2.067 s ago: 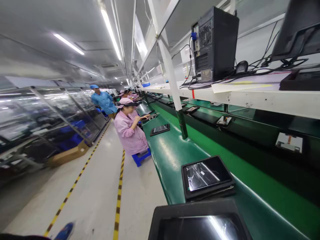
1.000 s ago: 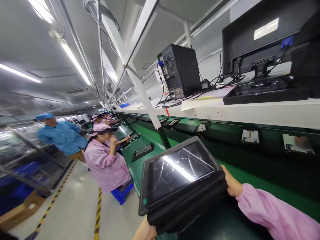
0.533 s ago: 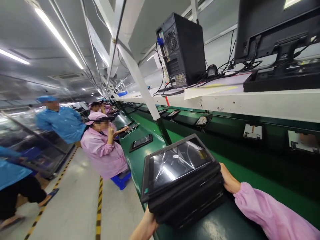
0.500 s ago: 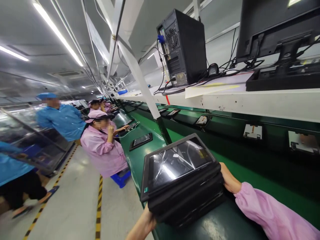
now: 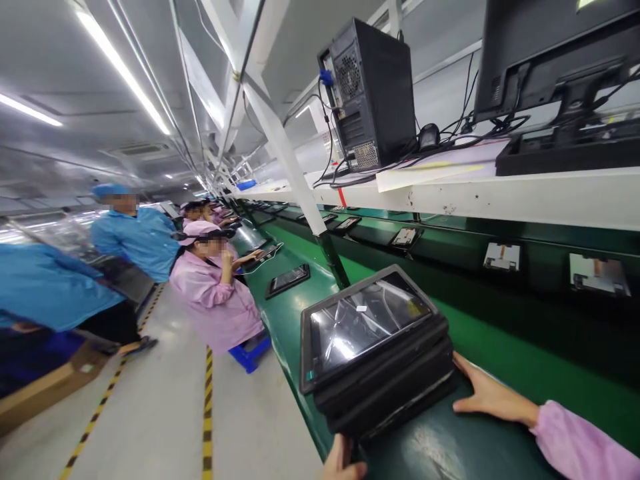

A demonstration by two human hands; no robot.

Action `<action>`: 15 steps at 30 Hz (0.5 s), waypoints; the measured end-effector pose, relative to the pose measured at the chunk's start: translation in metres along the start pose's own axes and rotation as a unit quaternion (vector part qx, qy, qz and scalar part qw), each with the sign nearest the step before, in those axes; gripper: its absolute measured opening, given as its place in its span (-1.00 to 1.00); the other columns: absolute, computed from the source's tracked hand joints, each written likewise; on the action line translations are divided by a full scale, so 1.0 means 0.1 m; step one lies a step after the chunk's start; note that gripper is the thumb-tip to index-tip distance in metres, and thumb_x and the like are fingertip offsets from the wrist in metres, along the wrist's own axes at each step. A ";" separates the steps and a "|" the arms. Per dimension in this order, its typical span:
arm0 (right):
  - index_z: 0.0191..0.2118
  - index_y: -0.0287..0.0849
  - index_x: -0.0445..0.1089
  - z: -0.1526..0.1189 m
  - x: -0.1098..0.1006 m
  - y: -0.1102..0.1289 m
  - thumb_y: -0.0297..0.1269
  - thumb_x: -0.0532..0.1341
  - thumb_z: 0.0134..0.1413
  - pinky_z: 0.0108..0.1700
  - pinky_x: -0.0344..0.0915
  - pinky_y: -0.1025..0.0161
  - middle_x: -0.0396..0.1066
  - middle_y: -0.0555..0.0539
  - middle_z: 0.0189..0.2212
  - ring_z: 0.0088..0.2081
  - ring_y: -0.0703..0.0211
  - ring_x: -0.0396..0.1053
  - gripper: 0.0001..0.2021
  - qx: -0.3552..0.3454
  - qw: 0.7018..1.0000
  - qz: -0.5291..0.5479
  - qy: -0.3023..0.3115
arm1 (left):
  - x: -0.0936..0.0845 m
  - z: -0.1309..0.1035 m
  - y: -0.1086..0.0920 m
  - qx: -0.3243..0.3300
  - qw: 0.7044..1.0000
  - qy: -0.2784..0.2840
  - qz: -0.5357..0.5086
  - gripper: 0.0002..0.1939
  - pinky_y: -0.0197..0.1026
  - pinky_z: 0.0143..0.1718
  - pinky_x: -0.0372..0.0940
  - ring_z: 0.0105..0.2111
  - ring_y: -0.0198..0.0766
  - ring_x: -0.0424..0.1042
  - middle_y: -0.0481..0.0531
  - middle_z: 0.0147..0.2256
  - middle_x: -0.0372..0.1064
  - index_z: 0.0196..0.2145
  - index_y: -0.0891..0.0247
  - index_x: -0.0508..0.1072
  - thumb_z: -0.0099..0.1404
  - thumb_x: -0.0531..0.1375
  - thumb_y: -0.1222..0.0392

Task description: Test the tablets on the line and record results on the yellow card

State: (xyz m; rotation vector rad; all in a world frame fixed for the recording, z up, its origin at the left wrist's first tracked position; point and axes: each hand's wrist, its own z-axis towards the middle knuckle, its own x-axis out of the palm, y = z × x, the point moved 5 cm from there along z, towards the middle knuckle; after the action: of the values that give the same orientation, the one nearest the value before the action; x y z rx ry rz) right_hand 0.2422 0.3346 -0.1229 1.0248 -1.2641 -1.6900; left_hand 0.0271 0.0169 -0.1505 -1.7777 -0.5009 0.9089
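A stack of black framed tablets (image 5: 385, 380) rests on the green bench in front of me, its top one face up with a glossy, film-covered screen (image 5: 370, 317). My right hand (image 5: 495, 397) is just right of the stack, thumb and fingers spread, with the fingertips close to its side. At the stack's near lower corner is my left hand (image 5: 344, 460), only partly in frame. Its finger and thumb are apart, close to or touching the bottom edge. The rest of that hand is cut off by the frame.
Another tablet (image 5: 288, 281) lies farther along the green bench (image 5: 425, 447). Several opened units (image 5: 503, 257) sit on the line at right. A white post (image 5: 295, 167) rises beside the stack; a shelf holds a computer tower (image 5: 383, 93) and monitor (image 5: 555, 60). Co-workers are at left.
The stack sits lower, down on the bench. My right hand has come off its side and spread its fingers; my left hand has slipped down to the bottom corner. A blue-clad person moved right.
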 end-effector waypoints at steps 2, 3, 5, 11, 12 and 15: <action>0.41 -0.24 0.16 -0.02 0.13 -0.08 0.01 0.53 -0.01 0.38 -0.04 -0.06 0.17 -0.29 0.27 0.30 -0.26 0.05 -0.04 -0.021 0.996 -0.075 -0.053 | 0.32 -0.05 0.14 0.010 1.000 0.022 0.004 -0.07 0.07 0.30 0.14 0.25 0.26 0.24 0.26 0.10 0.42 0.16 0.29 0.41 -0.21 0.44 -0.01; 0.38 -0.25 0.20 -0.01 0.18 -0.11 0.07 0.48 0.03 0.35 0.05 -0.07 0.25 -0.29 0.22 0.26 -0.28 0.14 -0.09 -0.025 0.992 -0.094 -0.081 | 0.41 -0.07 0.14 0.023 1.000 0.009 0.004 -0.06 0.07 0.33 0.09 0.27 0.24 0.22 0.28 0.14 0.38 0.19 0.32 0.37 -0.16 0.43 -0.02; 0.32 -0.25 0.26 0.01 0.25 -0.15 0.13 0.39 0.08 0.26 0.20 -0.09 0.35 -0.28 0.14 0.17 -0.31 0.27 -0.19 -0.024 0.987 -0.105 -0.118 | 0.48 -0.08 0.08 0.051 0.998 -0.045 0.006 -0.10 0.08 0.34 0.06 0.25 0.22 0.23 0.31 0.15 0.36 0.19 0.35 0.33 -0.07 0.41 -0.04; 0.25 -0.23 0.28 -0.05 0.30 -0.29 0.08 0.31 0.08 0.14 0.31 -0.09 0.46 -0.23 0.00 0.06 -0.35 0.38 -0.29 -0.002 0.975 -0.141 -0.173 | 0.36 0.01 -0.14 0.101 0.987 -0.121 0.005 -0.09 0.10 0.26 0.17 0.13 0.18 0.37 0.29 0.10 0.40 0.18 0.31 0.29 -0.13 0.47 0.08; 0.25 -0.24 0.28 -0.07 0.31 -0.31 0.07 0.30 0.07 0.11 0.33 -0.09 0.47 -0.23 -0.01 0.06 -0.36 0.38 -0.29 0.001 0.972 -0.147 -0.182 | 0.33 0.04 -0.16 0.102 0.987 -0.122 0.002 -0.07 0.10 0.25 0.18 0.12 0.17 0.38 0.29 0.11 0.40 0.18 0.30 0.27 -0.14 0.47 0.10; 0.23 -0.23 0.30 -0.07 0.36 -0.36 0.02 0.33 0.02 0.05 0.37 -0.09 0.49 -0.23 -0.05 0.06 -0.41 0.37 -0.30 0.006 0.966 -0.161 -0.204 | 0.26 0.14 -0.21 0.110 0.987 -0.113 -0.007 -0.05 0.06 0.22 0.22 0.10 0.14 0.41 0.25 0.09 0.43 0.18 0.28 0.26 -0.17 0.48 0.14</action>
State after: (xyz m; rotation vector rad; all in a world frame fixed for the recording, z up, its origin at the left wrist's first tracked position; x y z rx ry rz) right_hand 0.2311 0.3068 -0.1647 0.9571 -1.4204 -2.2315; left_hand 0.0337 0.0514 -0.1431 -1.4785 -0.5349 1.1184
